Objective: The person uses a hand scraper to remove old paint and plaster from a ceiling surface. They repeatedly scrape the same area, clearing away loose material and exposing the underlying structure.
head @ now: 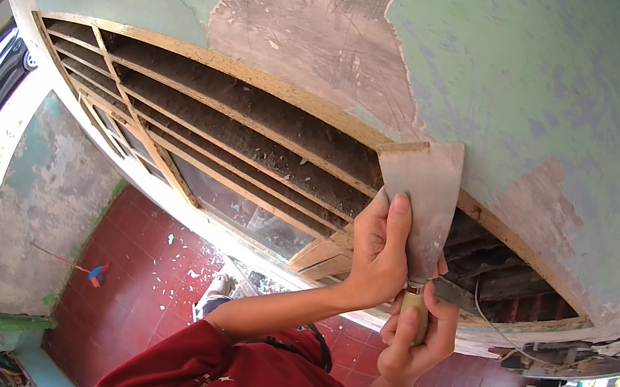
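Observation:
My right hand [422, 332] grips the pale wooden handle of a wide putty knife [422, 200], which points upward. My left hand [381, 245] holds its metal blade, one digit lying flat on the near face and other fingertips showing past the right edge. In this view the blade's top edge overlaps the wooden frame [233, 67] of a slatted vent opening, at the lower border of a painted wall [524, 88]. Whether the blade touches wood or wall, I cannot tell. Around a bare grey-brown plaster patch [317, 41], the green paint ends in ragged edges.
Paint flakes [168, 268] litter the red tiled floor [119, 248]. Dusty wooden slats [235, 125] cross the opening. A loose cable [479, 305] hangs at its right end. A low weathered wall [47, 199] stands left, with a red-and-blue object on a stick [96, 274] near it.

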{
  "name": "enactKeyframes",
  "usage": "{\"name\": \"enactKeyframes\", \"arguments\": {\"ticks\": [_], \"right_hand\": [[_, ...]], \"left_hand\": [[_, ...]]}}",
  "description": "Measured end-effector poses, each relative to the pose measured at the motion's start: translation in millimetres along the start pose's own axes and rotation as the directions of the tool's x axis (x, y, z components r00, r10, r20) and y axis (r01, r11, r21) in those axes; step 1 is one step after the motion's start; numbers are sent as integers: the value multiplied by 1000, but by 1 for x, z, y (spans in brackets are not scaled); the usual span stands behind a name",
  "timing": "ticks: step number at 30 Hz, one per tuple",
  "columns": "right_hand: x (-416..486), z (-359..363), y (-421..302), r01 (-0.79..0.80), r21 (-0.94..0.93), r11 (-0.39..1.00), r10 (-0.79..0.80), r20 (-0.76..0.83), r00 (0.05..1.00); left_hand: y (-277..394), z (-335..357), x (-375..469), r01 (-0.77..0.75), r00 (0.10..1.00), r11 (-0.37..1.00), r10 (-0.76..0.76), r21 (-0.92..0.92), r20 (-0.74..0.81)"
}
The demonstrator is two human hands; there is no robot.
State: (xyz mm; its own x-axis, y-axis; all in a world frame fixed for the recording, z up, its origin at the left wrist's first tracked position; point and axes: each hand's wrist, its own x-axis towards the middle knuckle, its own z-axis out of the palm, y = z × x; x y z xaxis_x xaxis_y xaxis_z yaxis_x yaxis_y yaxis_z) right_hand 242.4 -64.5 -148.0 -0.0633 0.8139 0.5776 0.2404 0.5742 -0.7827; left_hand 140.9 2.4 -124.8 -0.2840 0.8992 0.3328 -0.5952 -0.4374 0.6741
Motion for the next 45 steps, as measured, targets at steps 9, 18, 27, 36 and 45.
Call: {"name": "enactKeyframes", "arguments": {"ticks": [9,18,27,36,45], "right_hand": [[6,6,-5,-61,-15,998,60,-51,997],[9,8,0,132,-128,983,-130,18,991],[11,14,-1,121,-133,984,-125,-22,992],[22,37,-11,188,-114,976,-191,-15,982],[28,46,-6,262,-9,965,-259,131,957]], "left_hand": [[4,-3,6,-63,998,998,63,-16,-7],[13,2,4,-28,996,999,24,-46,-87],[7,-2,7,-56,996,997,52,-46,-75],[31,-13,16,-58,989,997,64,52,-133],[35,-34,12,-163,964,984,175,74,-199]]}}
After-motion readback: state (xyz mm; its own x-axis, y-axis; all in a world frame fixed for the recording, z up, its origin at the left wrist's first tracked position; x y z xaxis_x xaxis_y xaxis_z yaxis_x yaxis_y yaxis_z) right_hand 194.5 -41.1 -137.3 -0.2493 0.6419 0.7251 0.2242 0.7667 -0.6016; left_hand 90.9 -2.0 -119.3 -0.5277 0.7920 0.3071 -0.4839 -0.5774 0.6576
